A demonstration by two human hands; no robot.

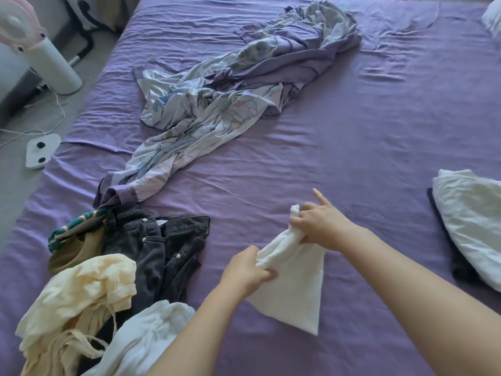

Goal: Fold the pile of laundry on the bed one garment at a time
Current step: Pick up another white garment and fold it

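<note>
Left hand (248, 270) and right hand (321, 226) both grip white garment (292, 289) over purple bed (352, 147); no legible writing.

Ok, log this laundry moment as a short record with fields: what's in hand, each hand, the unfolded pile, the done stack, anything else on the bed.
in hand: white cloth
left hand: grips its near edge
right hand: pinches its far end, index finger straight
unfolded pile: dark jeans, cream garment, striped item
done stack: white garment over a dark one
else: floral sheet on the purple bed
</note>
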